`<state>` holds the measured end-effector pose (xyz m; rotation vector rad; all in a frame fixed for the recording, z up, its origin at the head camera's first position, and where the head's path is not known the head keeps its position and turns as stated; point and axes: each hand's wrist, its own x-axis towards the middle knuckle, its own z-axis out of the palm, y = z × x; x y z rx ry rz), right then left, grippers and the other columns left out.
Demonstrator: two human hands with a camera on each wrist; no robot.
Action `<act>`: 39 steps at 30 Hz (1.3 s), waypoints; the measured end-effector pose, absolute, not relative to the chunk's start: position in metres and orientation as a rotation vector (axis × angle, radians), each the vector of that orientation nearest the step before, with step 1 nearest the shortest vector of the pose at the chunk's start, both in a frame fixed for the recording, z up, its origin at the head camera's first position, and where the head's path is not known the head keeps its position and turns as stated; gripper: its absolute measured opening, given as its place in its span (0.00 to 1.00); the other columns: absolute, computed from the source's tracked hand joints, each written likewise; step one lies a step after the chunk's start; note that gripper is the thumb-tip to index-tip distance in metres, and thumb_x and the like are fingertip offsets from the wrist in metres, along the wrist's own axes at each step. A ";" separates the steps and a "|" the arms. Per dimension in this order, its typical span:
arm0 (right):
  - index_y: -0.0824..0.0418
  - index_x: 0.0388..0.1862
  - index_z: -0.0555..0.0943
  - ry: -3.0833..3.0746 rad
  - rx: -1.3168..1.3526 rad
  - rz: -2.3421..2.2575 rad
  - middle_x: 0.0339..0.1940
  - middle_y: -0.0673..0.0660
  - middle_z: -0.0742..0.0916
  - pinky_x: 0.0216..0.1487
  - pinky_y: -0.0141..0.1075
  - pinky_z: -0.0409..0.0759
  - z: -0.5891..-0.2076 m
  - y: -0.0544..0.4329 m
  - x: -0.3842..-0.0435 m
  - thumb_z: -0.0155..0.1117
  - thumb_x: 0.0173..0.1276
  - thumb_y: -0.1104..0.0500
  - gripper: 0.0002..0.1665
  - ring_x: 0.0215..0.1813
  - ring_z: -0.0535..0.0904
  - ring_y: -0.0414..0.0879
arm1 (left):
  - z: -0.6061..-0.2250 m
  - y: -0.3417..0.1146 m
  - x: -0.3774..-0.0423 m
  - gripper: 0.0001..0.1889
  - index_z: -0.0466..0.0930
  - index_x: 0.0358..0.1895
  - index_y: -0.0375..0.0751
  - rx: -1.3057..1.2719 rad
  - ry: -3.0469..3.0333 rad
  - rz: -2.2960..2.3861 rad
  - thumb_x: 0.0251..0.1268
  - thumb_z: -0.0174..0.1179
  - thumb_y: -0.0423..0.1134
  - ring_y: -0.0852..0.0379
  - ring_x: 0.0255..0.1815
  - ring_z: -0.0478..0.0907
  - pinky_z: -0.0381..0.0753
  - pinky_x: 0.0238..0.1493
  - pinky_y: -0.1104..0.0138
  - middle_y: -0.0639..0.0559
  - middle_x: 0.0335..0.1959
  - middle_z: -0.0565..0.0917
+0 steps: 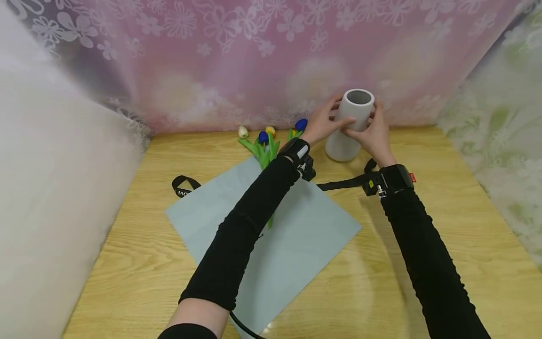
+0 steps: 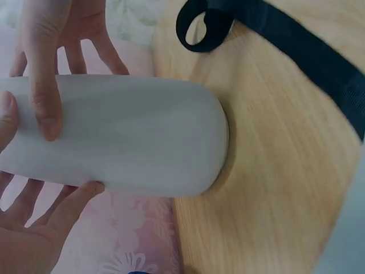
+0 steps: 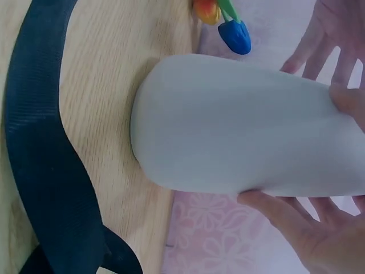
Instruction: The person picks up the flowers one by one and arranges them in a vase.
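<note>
A smooth white tapered vase (image 3: 248,125) was gripped by the left hand (image 1: 322,124) and the right hand (image 1: 377,135) (one at each side). Flat pale-blue paper (image 1: 305,235) was partly covered by green-stemmed tulips (image 1: 263,154).

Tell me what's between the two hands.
The white vase; the left hand and right hand grip it from opposite sides. Clearest in the head view; both wrist views show it too.

Your left hand (image 3: 337,43) and right hand (image 3: 313,235) hold the white vase (image 3: 228,128) from opposite sides, its base facing the wooden table (image 3: 105,97). You also see a black ribbon (image 3: 43,142), a blue flower (image 3: 235,37), an orange-yellow flower (image 3: 206,10) and pink patterned cloth (image 3: 205,231).
</note>
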<state>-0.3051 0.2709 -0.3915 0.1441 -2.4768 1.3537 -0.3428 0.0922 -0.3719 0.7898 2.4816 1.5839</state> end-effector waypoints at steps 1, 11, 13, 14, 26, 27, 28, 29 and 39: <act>0.51 0.80 0.50 -2.494 0.138 1.348 0.71 0.68 0.72 0.65 0.60 0.74 -0.390 0.271 -0.304 0.79 0.59 0.51 0.60 0.69 0.73 0.63 | -0.372 0.092 -0.342 0.42 0.52 0.81 0.53 0.789 2.490 1.586 0.70 0.65 0.50 0.57 0.72 0.69 0.72 0.65 0.73 0.51 0.77 0.66; 0.48 0.83 0.44 -2.582 0.157 1.387 0.73 0.68 0.69 0.66 0.63 0.70 -0.385 0.267 -0.285 0.77 0.60 0.46 0.64 0.70 0.69 0.64 | -0.376 0.080 -0.324 0.41 0.54 0.81 0.54 0.802 2.543 1.590 0.70 0.65 0.52 0.55 0.70 0.72 0.75 0.65 0.68 0.50 0.75 0.68; 0.48 0.83 0.45 -2.591 0.161 1.388 0.74 0.68 0.68 0.66 0.64 0.70 -0.385 0.267 -0.281 0.78 0.60 0.46 0.64 0.70 0.68 0.65 | -0.376 0.079 -0.318 0.41 0.53 0.81 0.56 0.786 2.567 1.572 0.70 0.65 0.53 0.55 0.70 0.72 0.74 0.65 0.67 0.51 0.75 0.68; 0.47 0.83 0.45 -2.596 0.165 1.386 0.74 0.68 0.67 0.65 0.65 0.70 -0.384 0.267 -0.279 0.78 0.60 0.46 0.64 0.70 0.68 0.66 | -0.376 0.078 -0.315 0.41 0.54 0.81 0.56 0.785 2.573 1.574 0.70 0.65 0.54 0.55 0.70 0.72 0.74 0.65 0.66 0.51 0.75 0.68; 0.55 0.81 0.50 -2.646 0.347 1.371 0.74 0.65 0.67 0.65 0.66 0.69 -0.383 0.270 -0.258 0.80 0.59 0.56 0.61 0.71 0.65 0.63 | -0.385 0.073 -0.276 0.41 0.58 0.78 0.56 0.764 2.664 1.631 0.66 0.68 0.54 0.57 0.70 0.71 0.76 0.65 0.65 0.50 0.72 0.71; 0.55 0.81 0.50 -2.657 0.350 1.374 0.74 0.65 0.66 0.64 0.67 0.69 -0.383 0.270 -0.255 0.79 0.59 0.56 0.61 0.71 0.65 0.64 | -0.385 0.072 -0.273 0.41 0.58 0.78 0.56 0.759 2.685 1.620 0.66 0.68 0.54 0.57 0.69 0.71 0.76 0.64 0.64 0.51 0.71 0.72; 0.55 0.81 0.50 -2.669 0.348 1.375 0.75 0.65 0.66 0.64 0.67 0.69 -0.383 0.270 -0.253 0.79 0.60 0.55 0.60 0.70 0.65 0.65 | -0.385 0.072 -0.271 0.40 0.59 0.77 0.56 0.753 2.708 1.610 0.66 0.68 0.55 0.57 0.69 0.71 0.77 0.64 0.64 0.51 0.71 0.72; 0.55 0.81 0.49 -2.683 0.344 1.376 0.75 0.65 0.65 0.63 0.68 0.70 -0.382 0.269 -0.251 0.79 0.61 0.54 0.60 0.70 0.65 0.67 | -0.385 0.071 -0.268 0.40 0.60 0.77 0.56 0.753 2.722 1.608 0.65 0.69 0.55 0.57 0.69 0.72 0.77 0.63 0.65 0.51 0.71 0.73; 0.55 0.81 0.48 -2.735 0.341 1.412 0.77 0.67 0.63 0.60 0.72 0.69 -0.380 0.268 -0.243 0.78 0.61 0.54 0.60 0.70 0.65 0.72 | -0.387 0.070 -0.254 0.40 0.60 0.77 0.57 0.724 2.797 1.577 0.66 0.68 0.57 0.57 0.64 0.77 0.80 0.57 0.66 0.53 0.70 0.74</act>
